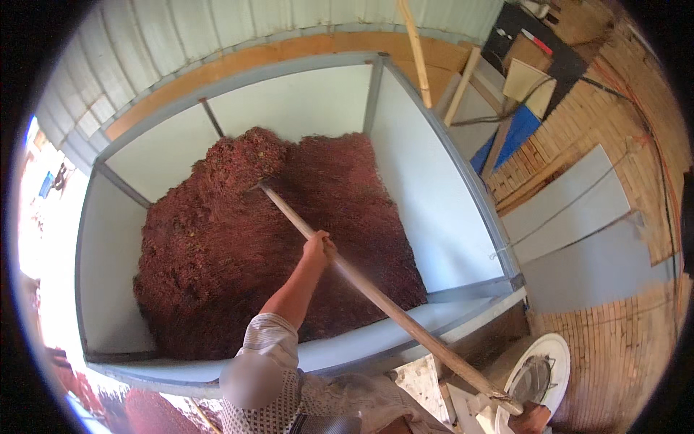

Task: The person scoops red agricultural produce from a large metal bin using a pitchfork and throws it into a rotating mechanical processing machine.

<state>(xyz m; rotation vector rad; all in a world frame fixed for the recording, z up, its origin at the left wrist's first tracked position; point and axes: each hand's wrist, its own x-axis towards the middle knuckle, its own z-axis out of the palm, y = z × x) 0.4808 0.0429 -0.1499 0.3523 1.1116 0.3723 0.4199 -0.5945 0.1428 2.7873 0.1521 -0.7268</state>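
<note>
My left hand (318, 248) is closed around the middle of a long wooden handle (383, 301). The pole runs from the lower right up into a deep heap of dark red, grainy plant material (217, 239). Its head is mostly hidden at the heap, so I cannot tell a rake from a hoe. At the lower edge, my right hand (533, 418) grips the pole's butt end and shows only in part. A raised, lighter red clump (249, 159) lies just beyond the tool's head. All of it sits in a large grey-framed, white-walled bin (434, 184).
Behind the bin stands a pale corrugated wall (181, 36). Wooden slats (410, 54) and boards lean at its far right corner. Flat grey sheets (585, 239) lie on the slatted floor to the right. A round white rimmed object (558, 362) is close to the pole's near end.
</note>
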